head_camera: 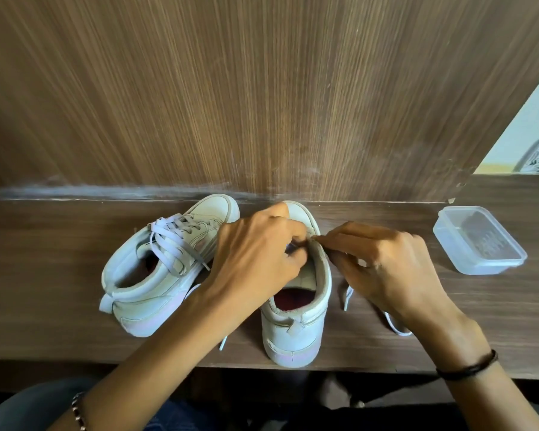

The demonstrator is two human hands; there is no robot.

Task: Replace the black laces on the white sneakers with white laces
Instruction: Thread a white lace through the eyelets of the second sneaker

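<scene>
Head view: fingers [296, 241] of the left hand [255, 253] are curled and pinch the white lace [347, 295] at an eyelet of the right-hand sneaker [296, 331]. The fingers of the right hand [386, 262] are pinched closed at the opposite eyelet edge, apparently on the same lace. This two-sided grip likely steadies the flap for threading. Loose lace ends trail on the table [44, 290]. The left-hand sneaker [156, 293] stands just beside, already laced white. A clear plastic box [479, 241] sits well apart; its contents cannot be determined.
</scene>
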